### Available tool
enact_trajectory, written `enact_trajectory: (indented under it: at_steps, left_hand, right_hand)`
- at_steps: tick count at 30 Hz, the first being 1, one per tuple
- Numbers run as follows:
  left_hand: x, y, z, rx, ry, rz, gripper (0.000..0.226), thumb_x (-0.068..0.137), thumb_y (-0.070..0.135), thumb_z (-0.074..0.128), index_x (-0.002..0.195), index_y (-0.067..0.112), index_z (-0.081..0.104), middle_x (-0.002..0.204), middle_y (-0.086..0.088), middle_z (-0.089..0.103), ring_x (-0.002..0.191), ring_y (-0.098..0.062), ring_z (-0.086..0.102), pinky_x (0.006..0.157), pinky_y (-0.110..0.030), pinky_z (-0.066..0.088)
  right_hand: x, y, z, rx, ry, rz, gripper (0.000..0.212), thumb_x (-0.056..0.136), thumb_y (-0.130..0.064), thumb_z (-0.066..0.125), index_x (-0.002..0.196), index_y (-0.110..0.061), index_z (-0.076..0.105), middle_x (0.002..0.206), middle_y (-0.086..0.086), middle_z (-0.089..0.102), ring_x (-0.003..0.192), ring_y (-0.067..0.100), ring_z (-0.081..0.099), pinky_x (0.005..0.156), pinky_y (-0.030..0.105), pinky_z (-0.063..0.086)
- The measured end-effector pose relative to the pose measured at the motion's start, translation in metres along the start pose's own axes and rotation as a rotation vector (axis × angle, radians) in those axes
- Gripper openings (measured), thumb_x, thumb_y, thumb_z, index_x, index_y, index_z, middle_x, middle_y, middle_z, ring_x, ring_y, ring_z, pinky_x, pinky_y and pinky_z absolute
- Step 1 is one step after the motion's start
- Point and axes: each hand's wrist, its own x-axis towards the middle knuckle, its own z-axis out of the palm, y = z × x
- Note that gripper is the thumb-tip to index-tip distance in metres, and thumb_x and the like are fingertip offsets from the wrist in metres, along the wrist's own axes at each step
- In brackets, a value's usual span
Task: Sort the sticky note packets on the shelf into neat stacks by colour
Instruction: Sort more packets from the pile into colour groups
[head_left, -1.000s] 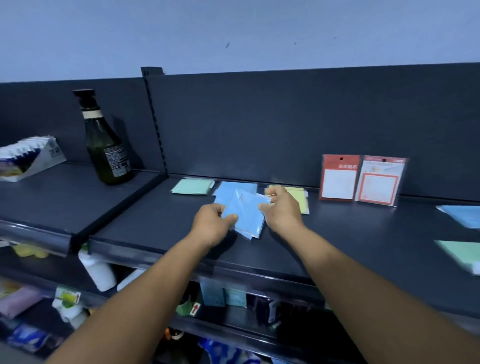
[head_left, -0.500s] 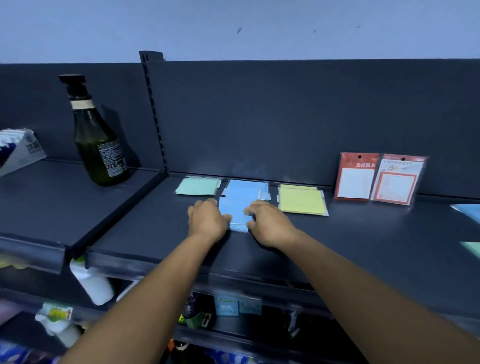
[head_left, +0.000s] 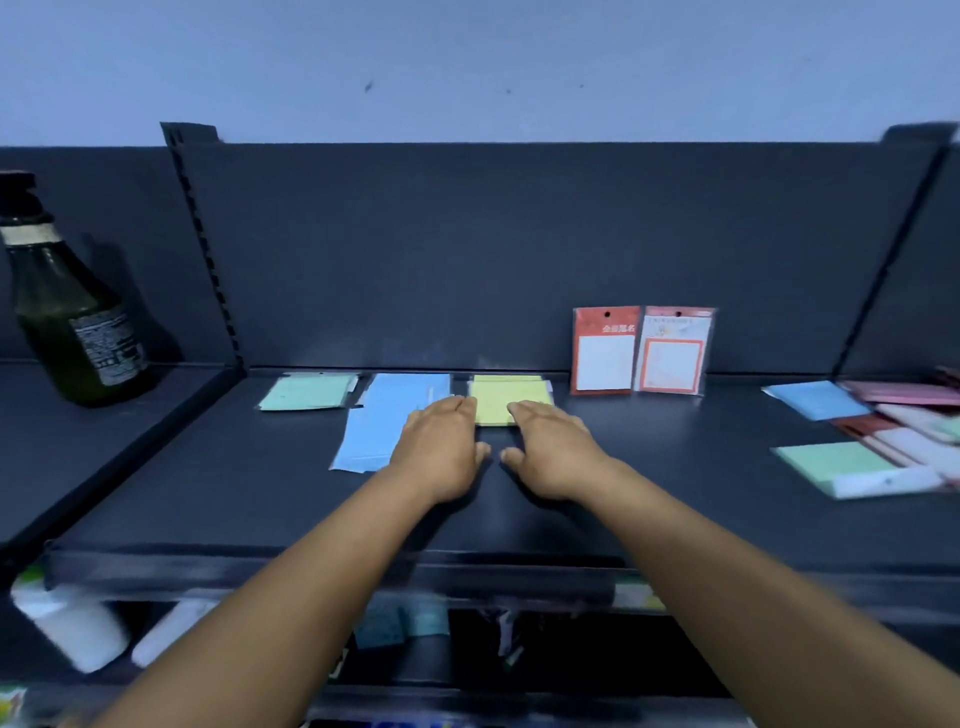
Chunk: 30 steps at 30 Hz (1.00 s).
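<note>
Three lots of sticky note packets lie along the back of the dark shelf (head_left: 208, 499): a green stack (head_left: 306, 392), blue packets (head_left: 384, 421) spread toward me, and a yellow stack (head_left: 506, 397). My left hand (head_left: 441, 447) lies flat, palm down, its fingers over the right edge of the blue packets. My right hand (head_left: 553, 447) is flat too, fingertips on the front edge of the yellow stack. Neither hand holds anything. At the right lie a loose blue packet (head_left: 813, 397), a green packet (head_left: 841, 465) and a blurred pink and white pile (head_left: 914, 415).
Two red-and-white carded note packs (head_left: 641, 351) lean upright against the back panel. A dark green bottle (head_left: 72, 317) stands on the lower shelf section to the left. White bottles (head_left: 72, 623) and other goods fill the shelf below.
The blue packets went from held in both hands down onto the shelf. Both hands then moved right, toward the yellow stack, and the view swung right, showing more packets there.
</note>
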Motion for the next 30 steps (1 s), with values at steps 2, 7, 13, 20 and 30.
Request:
enact_trajectory:
  at_steps: [2,7,13,20,30]
  left_hand:
    - [0.003,0.023,0.004,0.009,-0.011,0.05,0.063,0.097,0.033,0.048,0.149,0.009,0.022,0.154,-0.006,0.028,0.142,-0.021,0.024,0.114,-0.033,0.019]
    - [0.011,0.08,0.018,0.024,-0.049,0.135,0.065,0.095,0.037,0.05,0.149,0.01,0.023,0.154,-0.005,0.028,0.142,-0.021,0.025,0.114,-0.034,0.021]
    - [0.02,0.154,0.036,0.051,-0.084,0.206,0.069,0.096,0.04,0.047,0.151,0.009,0.017,0.158,-0.007,0.021,0.145,-0.02,0.019,0.116,-0.033,0.018]
    - [0.03,0.231,0.052,0.045,-0.112,0.267,0.067,0.096,0.04,0.047,0.149,0.009,0.022,0.156,-0.007,0.027,0.142,-0.022,0.026,0.114,-0.034,0.022]
    - [0.058,0.326,0.084,0.066,-0.168,0.269,0.055,0.098,0.043,0.039,0.143,0.012,0.035,0.147,-0.007,0.04,0.134,-0.025,0.04,0.108,-0.035,0.032]
  right_hand:
    - [-0.011,0.02,-0.007,-0.018,0.002,0.038,0.063,0.095,-0.039,0.048,0.147,-0.013,0.025,0.154,0.005,0.029,0.143,0.023,0.022,0.115,0.036,0.02]
    - [-0.041,0.075,-0.021,-0.04,-0.008,0.128,0.069,0.095,-0.042,0.048,0.15,-0.013,0.019,0.158,0.004,0.02,0.147,0.022,0.013,0.118,0.038,0.013]
    - [-0.078,0.143,-0.037,-0.037,-0.004,0.199,0.07,0.095,-0.043,0.047,0.151,-0.012,0.017,0.159,0.003,0.017,0.147,0.02,0.01,0.117,0.039,0.01]
    - [-0.11,0.216,-0.058,-0.039,0.003,0.25,0.069,0.096,-0.042,0.045,0.151,-0.013,0.016,0.159,0.001,0.017,0.148,0.02,0.009,0.117,0.038,0.011]
    - [-0.148,0.315,-0.085,-0.032,0.043,0.355,0.055,0.096,-0.038,0.045,0.144,-0.015,0.031,0.151,0.003,0.033,0.141,0.021,0.025,0.113,0.04,0.021]
